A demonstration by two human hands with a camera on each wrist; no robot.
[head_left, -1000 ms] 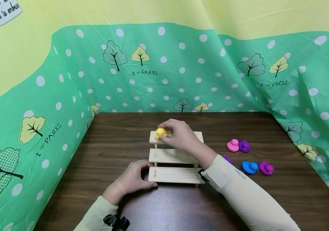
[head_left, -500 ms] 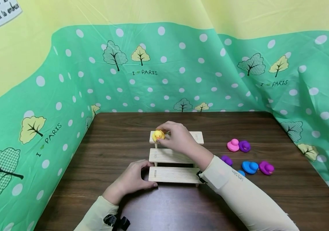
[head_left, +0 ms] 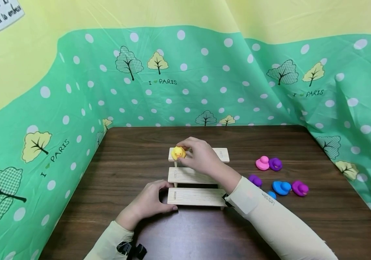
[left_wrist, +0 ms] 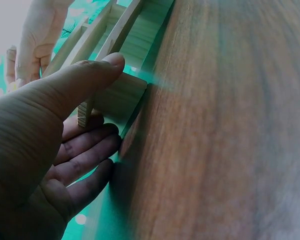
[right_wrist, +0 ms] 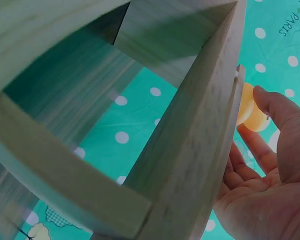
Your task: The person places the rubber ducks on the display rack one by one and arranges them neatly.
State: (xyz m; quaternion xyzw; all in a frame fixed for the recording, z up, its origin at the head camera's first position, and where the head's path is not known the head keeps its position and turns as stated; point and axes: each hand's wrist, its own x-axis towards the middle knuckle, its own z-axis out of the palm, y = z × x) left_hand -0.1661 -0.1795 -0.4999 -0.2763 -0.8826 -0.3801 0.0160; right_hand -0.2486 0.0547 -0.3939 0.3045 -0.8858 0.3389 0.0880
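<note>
A small yellow toy duck stands at the left end of the top step of a pale three-tier wooden stand. My right hand pinches it between thumb and fingers; the right wrist view shows the thumb at the side of the duck, partly behind the stand. At the lower left end of the stand, my left hand grips the bottom step. In the left wrist view its thumb lies along the front side of the stand, and its fingers reach around behind the end.
Right of the stand on the dark wood table lie a pink duck, two purple ducks, a blue duck and a magenta duck. Another blue one is partly behind the right sleeve. Patterned cloth surrounds the table.
My right hand has shifted the yellow duck slightly left and toward the front on the top step, then stayed there. The left hand has kept its place.
</note>
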